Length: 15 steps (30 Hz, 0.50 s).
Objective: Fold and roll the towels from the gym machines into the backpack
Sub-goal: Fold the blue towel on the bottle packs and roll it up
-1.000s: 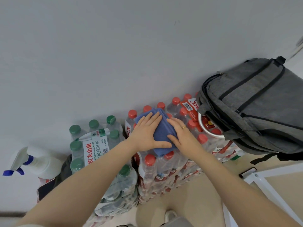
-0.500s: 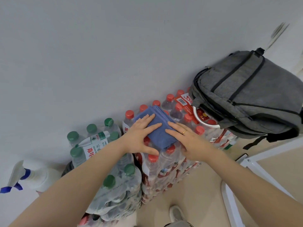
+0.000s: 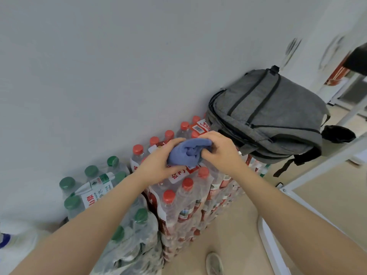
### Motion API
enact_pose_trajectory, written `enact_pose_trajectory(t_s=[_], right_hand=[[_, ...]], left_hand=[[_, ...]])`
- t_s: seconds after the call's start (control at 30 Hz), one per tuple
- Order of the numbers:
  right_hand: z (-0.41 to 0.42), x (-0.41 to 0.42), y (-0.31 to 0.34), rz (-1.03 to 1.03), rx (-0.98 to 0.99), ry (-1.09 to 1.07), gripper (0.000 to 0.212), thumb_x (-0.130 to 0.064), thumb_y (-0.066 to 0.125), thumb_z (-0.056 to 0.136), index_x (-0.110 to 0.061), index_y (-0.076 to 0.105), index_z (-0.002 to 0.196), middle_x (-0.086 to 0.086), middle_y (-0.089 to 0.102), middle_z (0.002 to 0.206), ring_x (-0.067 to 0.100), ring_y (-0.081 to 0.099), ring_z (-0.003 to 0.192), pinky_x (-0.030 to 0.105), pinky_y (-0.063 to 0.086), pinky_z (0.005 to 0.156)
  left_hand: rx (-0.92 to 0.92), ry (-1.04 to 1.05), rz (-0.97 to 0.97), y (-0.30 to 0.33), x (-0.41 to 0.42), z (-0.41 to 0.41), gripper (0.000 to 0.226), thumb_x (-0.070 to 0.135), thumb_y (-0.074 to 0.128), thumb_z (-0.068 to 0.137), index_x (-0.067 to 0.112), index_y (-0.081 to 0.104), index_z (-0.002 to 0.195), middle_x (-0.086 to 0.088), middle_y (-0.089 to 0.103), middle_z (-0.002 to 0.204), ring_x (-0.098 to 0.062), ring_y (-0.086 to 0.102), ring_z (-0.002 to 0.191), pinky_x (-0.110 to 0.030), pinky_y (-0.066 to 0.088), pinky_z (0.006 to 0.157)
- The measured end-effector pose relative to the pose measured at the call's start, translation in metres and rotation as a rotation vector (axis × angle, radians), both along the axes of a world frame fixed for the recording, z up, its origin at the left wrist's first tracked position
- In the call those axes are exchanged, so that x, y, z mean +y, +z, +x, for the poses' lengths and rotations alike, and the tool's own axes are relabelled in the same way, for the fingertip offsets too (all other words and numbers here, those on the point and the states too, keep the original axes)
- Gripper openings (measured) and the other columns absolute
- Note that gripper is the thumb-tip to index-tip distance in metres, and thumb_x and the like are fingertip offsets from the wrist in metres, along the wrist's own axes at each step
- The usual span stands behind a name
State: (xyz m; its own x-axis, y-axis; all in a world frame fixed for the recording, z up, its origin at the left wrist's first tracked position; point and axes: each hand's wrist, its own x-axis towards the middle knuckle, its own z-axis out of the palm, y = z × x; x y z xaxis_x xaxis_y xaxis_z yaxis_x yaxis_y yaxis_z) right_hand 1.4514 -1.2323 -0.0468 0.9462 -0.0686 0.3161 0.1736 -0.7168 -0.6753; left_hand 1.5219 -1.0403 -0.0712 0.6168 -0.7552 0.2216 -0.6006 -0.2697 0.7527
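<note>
Above the red-capped bottle pack (image 3: 190, 195), against the white wall (image 3: 119, 66), a blue towel (image 3: 187, 153) bunched into a loose roll, clamped from both ends. Left hand (image 3: 158, 163) curled round the towel's near-left end, thumb underneath, fingers wrapped over the top. Right hand (image 3: 220, 149) gripping the far-right end, fingers bent and tucked into the folds, knuckles up. Towel held just over the bottle caps; whether touching them, cannot tell. Just to the right, a grey backpack (image 3: 272, 116) lying on its side on the same pack of bottles, main zip parted along its left edge, black straps (image 3: 294, 161) hanging off the near side, close beside the right hand. To the left, a shrink-wrapped pack of green-capped bottles (image 3: 103, 195) standing lower, touching the red-capped stack. Further left at the edge, part of a white spray bottle (image 3: 12, 239), blurred. Right of the stack, a white metal frame (image 3: 309, 175) over beige floor (image 3: 234, 225); tip of a shoe (image 3: 213, 263) at the bottom.
</note>
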Motion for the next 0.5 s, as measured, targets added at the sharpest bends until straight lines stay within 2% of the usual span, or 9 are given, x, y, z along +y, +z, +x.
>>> enact_pose_trajectory(t_s=[0.07, 0.13, 0.23, 0.3, 0.33, 0.4, 0.43, 0.47, 0.5], right_hand=[[-0.004, -0.011, 0.012, 0.029, -0.073, 0.008, 0.032, -0.006, 0.052, 0.071, -0.004, 0.065, 0.100, -0.002, 0.055, 0.091, 0.001, 0.050, 0.077, 0.002, 0.036, 0.071], [-0.006, -0.025, 0.011, -0.066, -0.130, 0.030, 0.032, 0.001, 0.052, 0.071, -0.003, 0.065, 0.101, 0.004, 0.057, 0.099, 0.003, 0.052, 0.086, 0.004, 0.037, 0.078], [-0.001, -0.040, -0.008, -0.246, -0.094, 0.077, 0.034, 0.005, 0.053, 0.077, 0.000, 0.063, 0.109, 0.017, 0.057, 0.114, 0.025, 0.058, 0.101, 0.017, 0.039, 0.089], [-0.001, -0.040, -0.023, -0.308, 0.097, 0.171, 0.038, 0.003, 0.051, 0.084, 0.000, 0.057, 0.121, 0.018, 0.052, 0.125, 0.031, 0.055, 0.109, 0.022, 0.037, 0.092], [-0.002, -0.039, -0.028, -0.345, 0.218, 0.238, 0.041, 0.001, 0.049, 0.087, -0.003, 0.052, 0.127, 0.016, 0.049, 0.131, 0.030, 0.052, 0.115, 0.022, 0.036, 0.095], [-0.005, -0.043, -0.032, -0.419, 0.367, 0.327, 0.046, -0.005, 0.048, 0.091, -0.012, 0.044, 0.136, 0.009, 0.046, 0.137, 0.025, 0.048, 0.121, 0.028, 0.038, 0.102], [-0.007, -0.049, -0.031, -0.456, 0.340, 0.321, 0.045, -0.008, 0.048, 0.090, -0.014, 0.045, 0.135, 0.008, 0.050, 0.134, 0.024, 0.050, 0.119, 0.035, 0.041, 0.101], [-0.009, -0.057, -0.027, -0.506, 0.220, 0.271, 0.043, -0.009, 0.050, 0.088, -0.013, 0.051, 0.130, 0.007, 0.056, 0.127, 0.024, 0.053, 0.114, 0.041, 0.044, 0.099], [-0.009, -0.067, -0.024, -0.576, 0.067, 0.193, 0.038, -0.011, 0.051, 0.083, -0.013, 0.058, 0.121, 0.007, 0.062, 0.118, 0.023, 0.056, 0.109, 0.044, 0.046, 0.097]], left_hand=[[-0.138, 0.051, -0.128, 0.010, -0.014, -0.002, 0.052, 0.022, 0.058, 0.080, 0.026, 0.044, 0.129, 0.008, 0.056, 0.121, -0.007, 0.054, 0.107, -0.017, 0.042, 0.093], [-0.480, 0.082, -0.127, 0.009, -0.027, 0.004, 0.042, 0.016, 0.048, 0.084, 0.020, 0.049, 0.126, -0.003, 0.061, 0.121, -0.015, 0.052, 0.111, -0.023, 0.039, 0.099], [-0.785, 0.116, 0.107, 0.000, -0.034, 0.022, 0.038, 0.023, 0.042, 0.085, 0.024, 0.048, 0.123, -0.007, 0.063, 0.122, -0.029, 0.057, 0.115, -0.050, 0.039, 0.099], [-0.859, 0.036, 0.348, -0.007, -0.030, 0.028, 0.041, 0.024, 0.044, 0.081, 0.024, 0.055, 0.121, -0.007, 0.064, 0.120, -0.033, 0.060, 0.111, -0.055, 0.043, 0.092], [-0.849, -0.008, 0.462, -0.011, -0.027, 0.029, 0.042, 0.023, 0.048, 0.081, 0.022, 0.058, 0.121, -0.007, 0.064, 0.122, -0.034, 0.059, 0.112, -0.055, 0.043, 0.093], [-0.596, -0.062, 0.633, -0.011, -0.022, 0.026, 0.049, 0.013, 0.052, 0.081, 0.018, 0.052, 0.130, -0.008, 0.051, 0.136, -0.034, 0.044, 0.129, -0.051, 0.032, 0.106], [-0.424, -0.060, 0.677, -0.006, -0.022, 0.025, 0.053, 0.008, 0.050, 0.081, 0.018, 0.048, 0.133, -0.006, 0.045, 0.142, -0.031, 0.036, 0.135, -0.047, 0.029, 0.112], [-0.316, -0.033, 0.714, 0.000, -0.025, 0.025, 0.055, 0.006, 0.046, 0.080, 0.018, 0.047, 0.134, -0.002, 0.044, 0.143, -0.026, 0.035, 0.136, -0.043, 0.031, 0.111], [-0.287, -0.002, 0.753, 0.008, -0.032, 0.027, 0.054, 0.007, 0.042, 0.079, 0.020, 0.051, 0.131, 0.001, 0.048, 0.140, -0.023, 0.040, 0.132, -0.040, 0.037, 0.105]])
